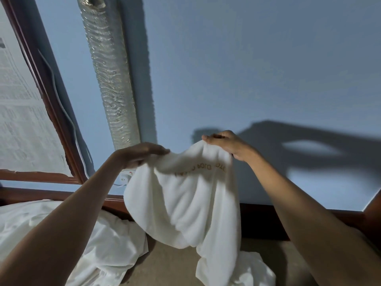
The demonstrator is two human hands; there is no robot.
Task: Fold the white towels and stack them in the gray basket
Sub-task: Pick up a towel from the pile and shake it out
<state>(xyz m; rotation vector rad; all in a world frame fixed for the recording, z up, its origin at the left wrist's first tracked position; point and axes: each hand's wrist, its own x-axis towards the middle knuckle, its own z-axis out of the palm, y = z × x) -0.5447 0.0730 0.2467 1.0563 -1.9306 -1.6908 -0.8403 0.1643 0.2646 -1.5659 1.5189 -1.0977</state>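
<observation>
one white towel [185,203] is held up in the air in front of a blue wall [247,58], and two bare hands hold it, one at each end of its bunched top edge. the top edge runs roughly left to right, a little higher on the right. the towel's long axis hangs downward from it in soft vertical folds toward a tan surface [165,265]. a single line of gold lettering [200,169] curves across the cloth just under the top edge, too blurred to read.

the left hand [140,155] reaches in from the lower left, palm down. its fingers lie close together pointing right, and they clamp the left corner of the towel beneath them. the thumb is hidden. the right hand [228,145] comes in from the lower right with its back to the camera and its fingers curled over the top edge, gripping it. both forearms are bare and angle upward toward the towel.

two more heaps of white cloth lie below. a large rumpled one [103,244] is at the left. a smaller one [247,269] sits under the towel's lower end, and i cannot tell whether it is part of the held towel.

behind them are one silver foil duct [111,89] running up the wall, one wooden window frame [51,104] covered with newspaper [20,110], one white cable [61,104] beside the frame, and a dark shadow [309,149] of the arms on the wall.
</observation>
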